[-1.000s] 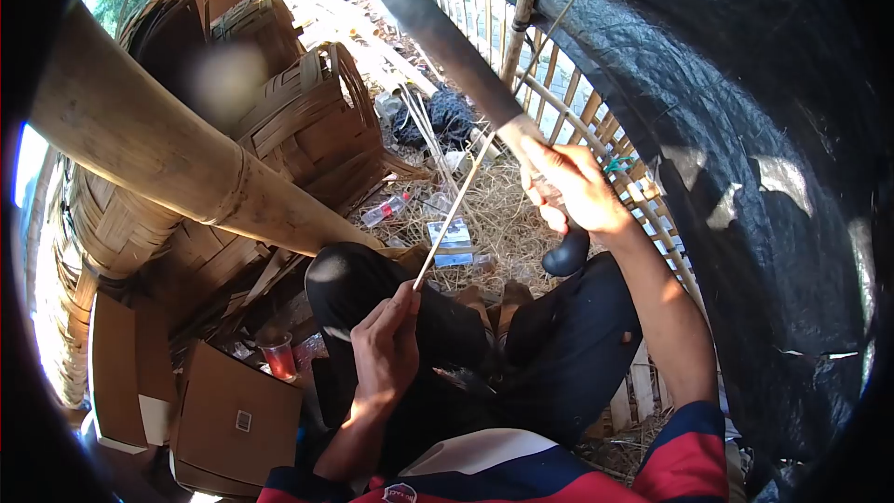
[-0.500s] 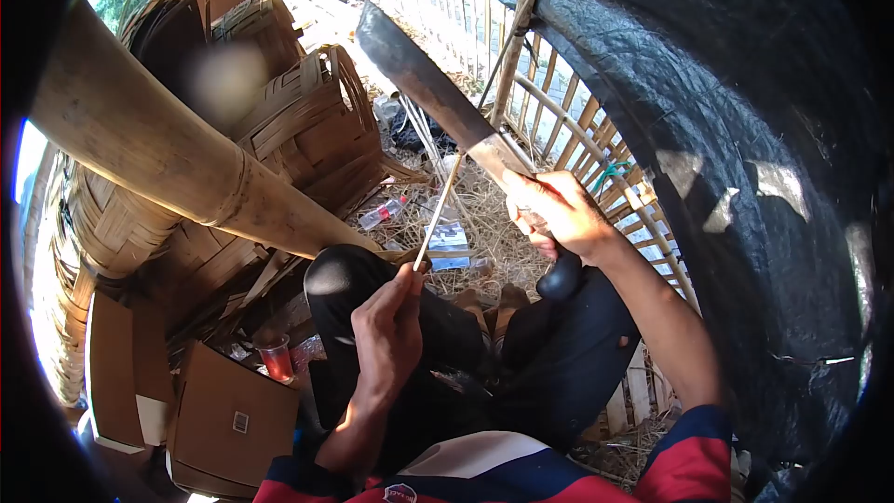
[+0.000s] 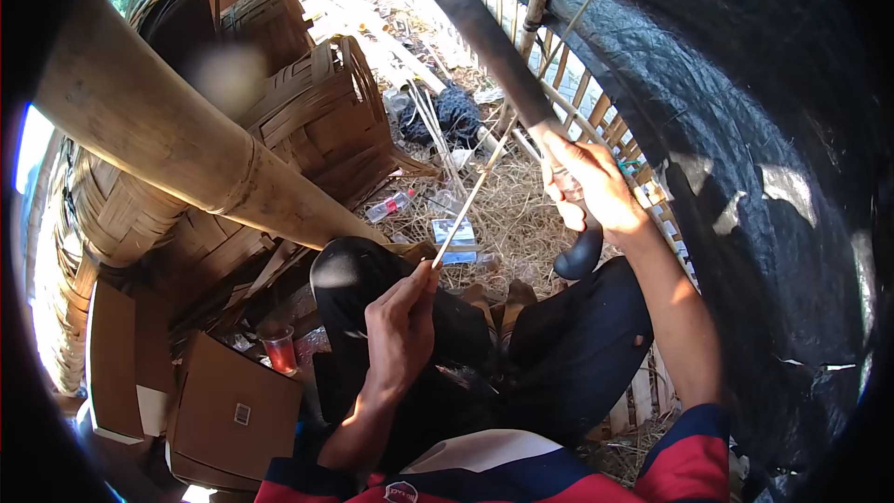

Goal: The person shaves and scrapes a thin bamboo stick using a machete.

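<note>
My left hand (image 3: 400, 331) is closed, pinching the lower end of a thin bamboo stick (image 3: 466, 201) that slants up and away to the right. My right hand (image 3: 596, 188) wraps round the handle of a machete (image 3: 498, 51), whose dark curved butt (image 3: 578, 256) sticks out below the fist. The long blade points up and left, its tip near the top of the view. The stick's upper end comes close to the blade near my right hand; I cannot tell whether they touch.
A thick bamboo pole (image 3: 200, 158) crosses the left side beside woven bamboo baskets (image 3: 317, 116). Cardboard boxes (image 3: 233, 410) and a cup of red drink (image 3: 278, 350) stand at lower left. A plastic bottle (image 3: 391, 206) lies on straw. Dark sheeting (image 3: 745, 177) hangs at right.
The machete and my right hand have moved up and right, the blade now steeper. My left hand has shifted slightly right with the stick. The view has tilted a little.
</note>
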`<action>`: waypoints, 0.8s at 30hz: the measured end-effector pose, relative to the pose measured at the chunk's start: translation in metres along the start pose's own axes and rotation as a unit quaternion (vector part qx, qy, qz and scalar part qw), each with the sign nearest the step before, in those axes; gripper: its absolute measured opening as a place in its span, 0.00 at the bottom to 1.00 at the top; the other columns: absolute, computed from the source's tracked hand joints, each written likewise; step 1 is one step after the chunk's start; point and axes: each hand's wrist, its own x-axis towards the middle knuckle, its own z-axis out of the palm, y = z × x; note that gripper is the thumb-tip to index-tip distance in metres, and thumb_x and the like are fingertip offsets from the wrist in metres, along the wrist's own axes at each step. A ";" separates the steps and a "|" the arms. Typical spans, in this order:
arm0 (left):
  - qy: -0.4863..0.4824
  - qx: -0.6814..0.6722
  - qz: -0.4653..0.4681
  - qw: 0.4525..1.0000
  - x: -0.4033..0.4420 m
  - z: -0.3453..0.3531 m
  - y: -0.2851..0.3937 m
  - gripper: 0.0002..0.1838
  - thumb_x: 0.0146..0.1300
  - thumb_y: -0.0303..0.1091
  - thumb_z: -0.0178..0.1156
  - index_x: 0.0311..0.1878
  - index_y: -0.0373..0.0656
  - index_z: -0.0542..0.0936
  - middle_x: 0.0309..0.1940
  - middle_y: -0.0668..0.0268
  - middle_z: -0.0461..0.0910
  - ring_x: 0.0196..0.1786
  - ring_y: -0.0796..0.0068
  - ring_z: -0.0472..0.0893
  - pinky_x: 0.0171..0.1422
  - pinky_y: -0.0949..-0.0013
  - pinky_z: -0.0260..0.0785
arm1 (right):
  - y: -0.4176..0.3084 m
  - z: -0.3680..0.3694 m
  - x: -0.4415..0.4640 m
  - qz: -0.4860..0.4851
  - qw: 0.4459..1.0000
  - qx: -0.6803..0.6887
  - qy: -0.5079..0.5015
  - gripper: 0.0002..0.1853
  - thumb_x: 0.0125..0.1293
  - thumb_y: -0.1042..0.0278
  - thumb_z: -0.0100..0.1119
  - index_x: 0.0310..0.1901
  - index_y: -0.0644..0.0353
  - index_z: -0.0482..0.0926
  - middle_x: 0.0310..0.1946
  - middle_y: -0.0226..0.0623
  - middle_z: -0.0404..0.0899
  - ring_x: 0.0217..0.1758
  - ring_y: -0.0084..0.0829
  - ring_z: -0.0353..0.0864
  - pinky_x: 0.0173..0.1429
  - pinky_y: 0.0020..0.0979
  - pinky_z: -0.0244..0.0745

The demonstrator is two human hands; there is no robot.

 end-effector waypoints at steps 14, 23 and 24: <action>-0.053 -0.016 0.009 0.998 -0.014 0.014 0.008 0.12 0.67 0.27 0.58 0.52 0.37 0.80 0.20 0.62 0.74 0.23 0.80 0.72 0.29 0.74 0.65 | -0.007 -0.001 0.002 -0.039 0.994 0.070 0.067 0.13 0.68 0.54 0.59 0.39 0.56 0.76 0.19 0.24 0.69 0.12 0.14 0.64 0.14 0.20 0.59; -0.232 -0.104 -0.174 0.951 -0.035 -0.007 -0.003 0.14 0.71 0.32 0.55 0.56 0.38 0.77 0.18 0.73 0.67 0.23 0.88 0.66 0.27 0.78 0.58 | -0.005 -0.017 -0.002 -0.088 0.987 0.075 0.108 0.10 0.64 0.62 0.64 0.39 0.59 0.77 0.20 0.25 0.72 0.13 0.15 0.67 0.14 0.22 0.59; -0.258 -0.133 -0.200 0.936 -0.040 -0.013 -0.007 0.14 0.72 0.34 0.54 0.55 0.38 0.77 0.18 0.75 0.65 0.23 0.89 0.64 0.26 0.78 0.55 | -0.006 -0.018 -0.002 -0.087 0.987 0.075 0.108 0.10 0.64 0.62 0.64 0.39 0.59 0.77 0.20 0.25 0.72 0.13 0.15 0.67 0.14 0.22 0.59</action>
